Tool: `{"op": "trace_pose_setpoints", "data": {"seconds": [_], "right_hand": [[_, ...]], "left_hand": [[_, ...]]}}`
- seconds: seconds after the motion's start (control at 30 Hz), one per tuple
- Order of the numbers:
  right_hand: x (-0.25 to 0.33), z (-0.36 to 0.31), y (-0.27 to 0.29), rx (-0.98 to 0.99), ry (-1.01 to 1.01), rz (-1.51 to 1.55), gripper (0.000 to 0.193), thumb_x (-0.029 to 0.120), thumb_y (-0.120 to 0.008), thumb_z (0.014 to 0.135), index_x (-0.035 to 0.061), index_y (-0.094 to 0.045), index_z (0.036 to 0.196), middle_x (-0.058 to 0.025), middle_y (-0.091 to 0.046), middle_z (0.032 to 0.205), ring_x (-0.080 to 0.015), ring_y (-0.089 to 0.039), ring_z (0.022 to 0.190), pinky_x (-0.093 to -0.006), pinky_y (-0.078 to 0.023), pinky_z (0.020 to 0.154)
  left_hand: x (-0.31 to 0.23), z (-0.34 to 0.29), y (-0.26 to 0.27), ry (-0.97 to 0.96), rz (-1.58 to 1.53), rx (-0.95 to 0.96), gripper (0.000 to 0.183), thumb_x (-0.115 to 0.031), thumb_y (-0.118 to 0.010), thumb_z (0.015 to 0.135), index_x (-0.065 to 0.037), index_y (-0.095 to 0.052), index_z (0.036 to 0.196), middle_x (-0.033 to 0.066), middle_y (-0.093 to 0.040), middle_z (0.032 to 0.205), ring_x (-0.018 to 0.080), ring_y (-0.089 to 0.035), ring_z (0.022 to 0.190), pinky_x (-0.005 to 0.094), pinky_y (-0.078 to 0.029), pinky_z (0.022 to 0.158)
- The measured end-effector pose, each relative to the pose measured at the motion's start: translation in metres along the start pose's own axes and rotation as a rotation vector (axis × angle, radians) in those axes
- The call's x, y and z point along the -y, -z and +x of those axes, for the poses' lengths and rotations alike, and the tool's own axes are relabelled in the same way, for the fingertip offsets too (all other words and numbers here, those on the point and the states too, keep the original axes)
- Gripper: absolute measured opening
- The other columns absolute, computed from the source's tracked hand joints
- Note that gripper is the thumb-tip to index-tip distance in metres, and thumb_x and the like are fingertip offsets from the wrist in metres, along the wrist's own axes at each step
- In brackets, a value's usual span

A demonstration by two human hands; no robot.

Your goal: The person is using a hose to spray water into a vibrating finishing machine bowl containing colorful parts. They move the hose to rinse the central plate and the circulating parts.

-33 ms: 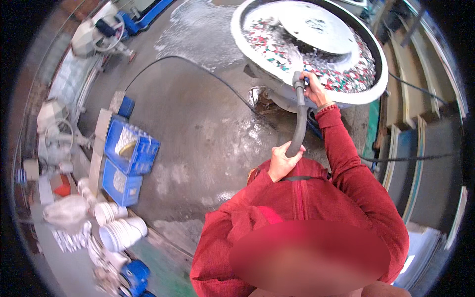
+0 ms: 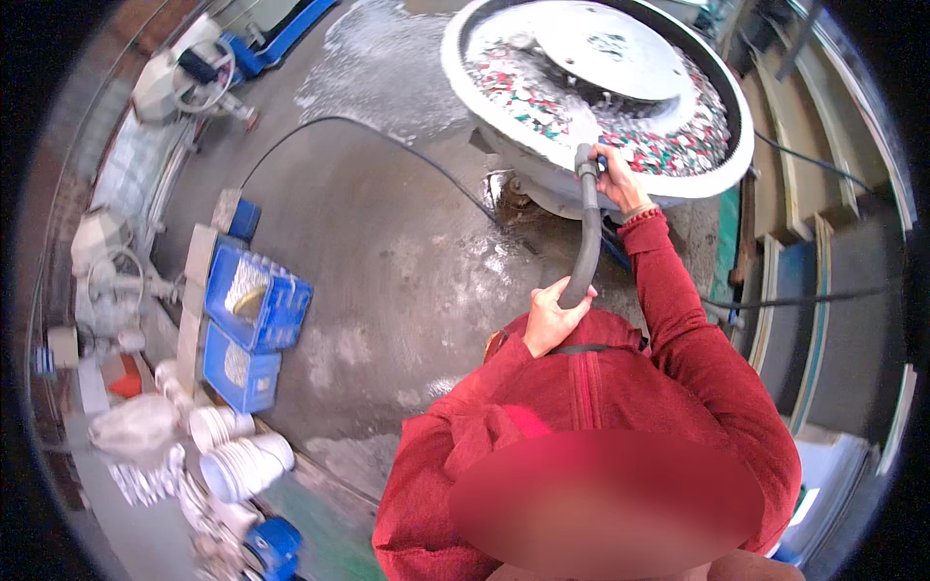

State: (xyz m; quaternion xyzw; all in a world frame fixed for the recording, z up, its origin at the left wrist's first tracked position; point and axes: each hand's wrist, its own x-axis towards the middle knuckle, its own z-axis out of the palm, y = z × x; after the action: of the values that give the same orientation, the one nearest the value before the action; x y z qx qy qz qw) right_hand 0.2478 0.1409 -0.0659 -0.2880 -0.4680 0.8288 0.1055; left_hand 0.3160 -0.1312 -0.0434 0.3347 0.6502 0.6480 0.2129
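Observation:
A thick grey hose (image 2: 587, 237) runs up from my waist to the rim of a big round white tub (image 2: 455, 73). My left hand (image 2: 555, 318) is wrapped round the hose low down, close to my body. Near the hose's far end, my right hand (image 2: 620, 181) grips it beside the coupling, where a bit of blue shows. Water sprays from that end into the tub. Inside lie many small red, green and white pieces (image 2: 668, 147), wet and partly under foam. A white round disc (image 2: 608, 48) covers the tub's middle.
Left of me, two blue crates (image 2: 254, 376) hold white pieces. Stacked white buckets (image 2: 249, 467) and a blue container (image 2: 274, 547) stand at lower left. A black cable (image 2: 387, 136) crosses the wet floor (image 2: 363, 242). Machines with handwheels (image 2: 205, 77) line the left; long boards (image 2: 814, 329) flank the right.
The view has shifted slightly, so the tub sits a little further left and higher. Both hands keep their hold on the hose, and water still sprays from it.

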Motion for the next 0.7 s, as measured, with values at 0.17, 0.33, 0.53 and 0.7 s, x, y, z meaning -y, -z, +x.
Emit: {"op": "trace_pose_setpoints", "data": {"seconds": [0.17,0.33,0.53,0.7], "right_hand": [[0.000,-0.057,0.074,-0.186,0.144,0.226,0.011,0.016,-0.050,0.076,0.0064,-0.046,0.079,-0.0082,-0.053,0.078,-0.0213,-0.055,0.062,-0.0378,-0.052,0.056],[0.020,-0.094,0.114,-0.240,0.186,0.236,0.014,0.016,-0.052,0.076,0.0045,-0.048,0.084,-0.0112,-0.053,0.084,-0.0230,-0.057,0.069,-0.0375,-0.055,0.063],[0.034,-0.097,0.138,-0.253,0.252,0.193,0.017,0.016,-0.051,0.077,0.0033,-0.049,0.089,-0.0101,-0.054,0.083,-0.0216,-0.058,0.069,-0.0368,-0.054,0.061],[0.016,-0.059,0.120,-0.231,0.163,0.293,0.011,0.014,-0.052,0.076,0.0062,-0.052,0.084,-0.0055,-0.054,0.074,-0.0187,-0.056,0.064,-0.0370,-0.050,0.056]], "left_hand": [[-0.001,0.009,-0.022,-0.024,0.029,0.225,0.012,-0.006,-0.065,0.072,-0.003,-0.064,0.083,0.0080,-0.067,0.077,0.0129,-0.065,0.072,0.0257,-0.049,0.067],[-0.003,0.019,-0.048,-0.028,-0.002,0.360,0.012,-0.006,-0.064,0.072,-0.003,-0.065,0.083,0.0083,-0.067,0.077,0.0128,-0.065,0.071,0.0250,-0.049,0.067],[0.000,0.028,-0.067,-0.056,-0.016,0.402,0.015,-0.003,-0.063,0.071,-0.003,-0.065,0.086,0.0101,-0.067,0.079,0.0164,-0.066,0.074,0.0251,-0.050,0.067],[0.004,0.027,-0.070,0.078,0.025,0.298,0.012,-0.003,-0.063,0.072,-0.002,-0.064,0.084,0.0083,-0.067,0.077,0.0124,-0.065,0.072,0.0239,-0.049,0.065]]}}
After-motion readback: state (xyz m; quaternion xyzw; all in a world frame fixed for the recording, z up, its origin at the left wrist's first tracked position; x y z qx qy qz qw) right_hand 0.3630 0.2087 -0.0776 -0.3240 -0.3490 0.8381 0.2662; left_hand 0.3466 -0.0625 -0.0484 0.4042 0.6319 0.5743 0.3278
